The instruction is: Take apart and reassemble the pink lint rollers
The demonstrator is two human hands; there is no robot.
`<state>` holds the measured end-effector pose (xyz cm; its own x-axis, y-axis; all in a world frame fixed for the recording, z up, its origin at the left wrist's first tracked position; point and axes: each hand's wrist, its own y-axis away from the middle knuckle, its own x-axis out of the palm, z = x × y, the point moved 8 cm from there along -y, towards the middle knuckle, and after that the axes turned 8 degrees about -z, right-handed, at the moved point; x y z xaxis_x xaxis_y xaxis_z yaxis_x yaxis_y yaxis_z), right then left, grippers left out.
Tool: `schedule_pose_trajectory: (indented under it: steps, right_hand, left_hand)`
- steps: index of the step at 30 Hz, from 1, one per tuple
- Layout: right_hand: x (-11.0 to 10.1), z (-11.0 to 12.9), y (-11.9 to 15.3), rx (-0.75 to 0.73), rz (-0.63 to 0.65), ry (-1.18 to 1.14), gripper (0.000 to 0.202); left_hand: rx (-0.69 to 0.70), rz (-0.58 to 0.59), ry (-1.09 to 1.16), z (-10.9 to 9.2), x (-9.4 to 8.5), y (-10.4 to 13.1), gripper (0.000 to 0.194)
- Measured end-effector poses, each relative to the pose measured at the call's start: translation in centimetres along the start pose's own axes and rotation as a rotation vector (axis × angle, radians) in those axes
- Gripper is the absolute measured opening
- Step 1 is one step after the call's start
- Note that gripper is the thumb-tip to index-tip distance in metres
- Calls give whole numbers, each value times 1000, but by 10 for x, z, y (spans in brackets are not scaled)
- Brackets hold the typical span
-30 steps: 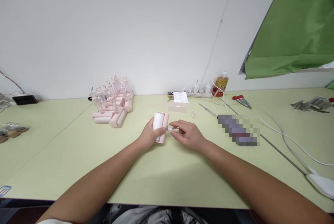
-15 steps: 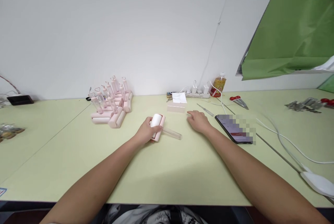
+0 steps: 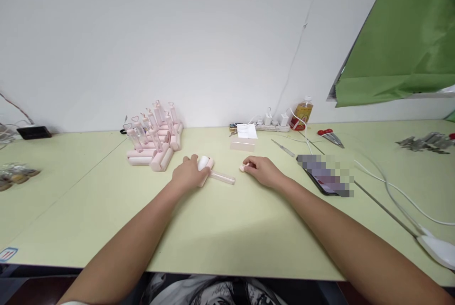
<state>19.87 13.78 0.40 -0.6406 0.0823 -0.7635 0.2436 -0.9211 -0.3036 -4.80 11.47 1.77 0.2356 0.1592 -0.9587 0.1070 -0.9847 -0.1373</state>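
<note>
My left hand is closed around a pink and white lint roller low over the green table. The roller's clear handle points right, toward my other hand. Between the thumb and fingers of my right hand is a small pale pink piece, just beyond the handle's end and apart from it. At the left stand several similar pink rollers grouped together, with clear handles upright and some heart-shaped tips.
Behind my hands lies a pink box with white paper beyond it. A tweezer-like tool, phone, red-handled pliers, power strip, bottle and white cables are at the right.
My left hand and its roller have moved left and slightly up. My right hand has come left and lower, its fingers now pinching a small pale piece.
</note>
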Motion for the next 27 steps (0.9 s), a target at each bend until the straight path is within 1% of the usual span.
schedule_pose_trajectory:
  steps: [1,2,4,6,7,8,9,11,13,16,19,24,27]
  right_hand:
    - [2,4,1,-8,19,-23,21]
    - [3,7,3,-15,34,-42,21]
    - [5,13,5,-31,56,-65,22]
    - [8,19,7,-62,84,-87,25]
    - [10,22,9,-81,97,-97,26]
    - [11,25,10,-99,109,-102,27]
    - [12,28,12,-115,115,-103,26]
    - [13,31,14,-129,115,-98,25]
    - [12,33,16,-124,114,-107,25]
    - [11,36,18,-102,107,-148,25]
    - [10,42,20,-108,78,-193,24]
    - [10,54,26,-156,21,-219,21]
    - [11,58,29,-161,-2,-199,21]
  left_hand:
    - [76,-68,-36,-8,-6,3,52]
    - [183,-130,-59,-20,-9,7,46]
    - [446,-203,-70,-49,-9,23,43]
    - [671,-186,-53,-75,1,40,45]
    - [743,-162,-47,-84,8,46,44]
    - [779,-136,-43,-91,15,49,41]
    - [788,-103,-43,-95,22,49,37]
    - [756,-44,-58,-98,33,43,29]
    - [704,-33,-73,-94,36,33,24]
    - [656,-91,-75,-86,29,23,18]
    - [655,-125,-34,-83,22,21,13]
    - [650,-104,17,-85,22,22,15]
    - [635,-101,28,-85,21,22,12]
